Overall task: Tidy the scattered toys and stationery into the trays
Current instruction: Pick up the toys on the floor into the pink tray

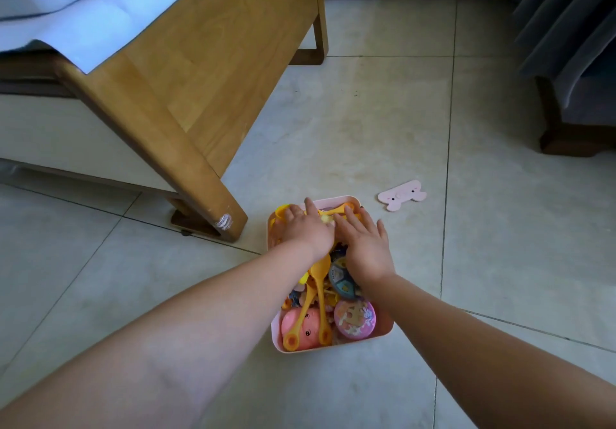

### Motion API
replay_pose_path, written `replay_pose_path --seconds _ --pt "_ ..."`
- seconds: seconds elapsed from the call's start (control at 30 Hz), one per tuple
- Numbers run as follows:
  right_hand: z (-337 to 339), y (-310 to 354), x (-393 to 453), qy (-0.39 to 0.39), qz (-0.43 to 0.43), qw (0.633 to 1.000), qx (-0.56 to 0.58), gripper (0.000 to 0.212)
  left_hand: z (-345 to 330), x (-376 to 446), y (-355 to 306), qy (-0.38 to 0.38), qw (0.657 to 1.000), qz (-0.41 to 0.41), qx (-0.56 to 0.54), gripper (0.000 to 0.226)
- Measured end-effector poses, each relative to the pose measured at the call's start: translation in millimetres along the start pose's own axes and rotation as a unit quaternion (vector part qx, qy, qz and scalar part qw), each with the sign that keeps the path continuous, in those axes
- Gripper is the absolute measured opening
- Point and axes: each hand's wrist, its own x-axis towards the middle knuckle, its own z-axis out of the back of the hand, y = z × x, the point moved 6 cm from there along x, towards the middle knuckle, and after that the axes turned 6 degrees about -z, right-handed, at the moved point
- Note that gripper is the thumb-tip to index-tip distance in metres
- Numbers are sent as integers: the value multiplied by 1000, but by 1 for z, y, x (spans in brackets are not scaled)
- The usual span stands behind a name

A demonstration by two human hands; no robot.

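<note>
A pink tray (380, 331) sits on the tiled floor, packed with toys. Both my hands rest flat on top of its far half. My left hand (308, 230) presses on yellow plastic toys (283, 212), fingers spread. My right hand (365, 245) lies palm down beside it, fingers apart. Nearer me in the tray lie a pink pig-like toy (305, 328), a round pink tin (355, 319), yellow spoon-shaped pieces (318, 270) and a dark rounded toy (341, 282). A flat pink animal-shaped piece (401, 194) lies on the floor to the tray's far right.
A wooden bed frame (186, 105) with a pale sheet stands to the left, its leg close to the tray. A dark sofa or chair (580, 108) with grey fabric stands at the far right. Pale floor tiles (350, 112) stretch between them.
</note>
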Motion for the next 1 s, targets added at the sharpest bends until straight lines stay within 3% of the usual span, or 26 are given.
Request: replay_pose_path --seconds 0.07,0.17,0.33,0.4,0.57,0.83,1.0 --pt "-1 1 1 7 10 1000 3 57 -5 -7 -12 13 1000 -21 10 69" --pt "-6 -3 -8 13 22 999 -29 62 -11 -11 -12 -5 999 -33 19 65" --pt "-2 -1 -4 -18 -4 999 -51 58 22 -10 -1 -205 976 -32 72 31" --pt "0 4 2 -34 -2 999 -37 55 29 -2 4 -228 972 -35 41 30" --pt "-9 10 8 1 72 993 -98 62 3 18 26 -69 997 40 8 58" --pt "-10 -2 -3 5 22 995 -100 69 -9 1 16 -88 995 34 12 65" --pt "-14 6 18 42 -23 992 -114 53 -5 9 7 -60 998 -1 23 73"
